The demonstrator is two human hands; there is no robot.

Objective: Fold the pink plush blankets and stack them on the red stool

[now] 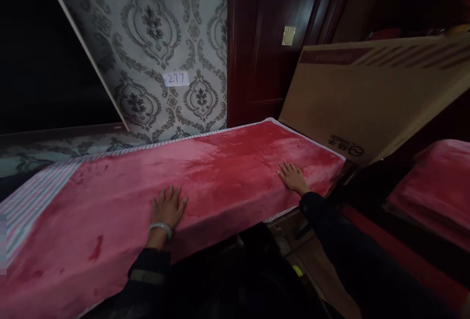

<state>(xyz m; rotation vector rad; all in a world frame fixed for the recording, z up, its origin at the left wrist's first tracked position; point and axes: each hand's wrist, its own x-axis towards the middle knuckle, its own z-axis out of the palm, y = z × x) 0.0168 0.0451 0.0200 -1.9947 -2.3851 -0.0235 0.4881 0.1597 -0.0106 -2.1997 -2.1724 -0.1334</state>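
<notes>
A plush red and pink cloth [227, 162] covers a long, low piece of furniture along the wall. Its striped edging [44, 187] shows at the left end and along the back. My left hand [167, 210], with a pale bracelet at the wrist, lies flat on the cloth near its front edge, fingers spread. Farther right, my right hand [292, 177] rests palm down on the same cloth with its fingers stretched out. Neither hand grips anything. The pile is darker red between and behind the hands, paler toward the left.
A large cardboard box [330, 99] leans at the right rear by a dark red door [257, 40]. A television [55, 59] is at the left. Paper marked 277 [176, 79] is on the patterned wall. Another red cloth-covered piece [436, 187] stands at right.
</notes>
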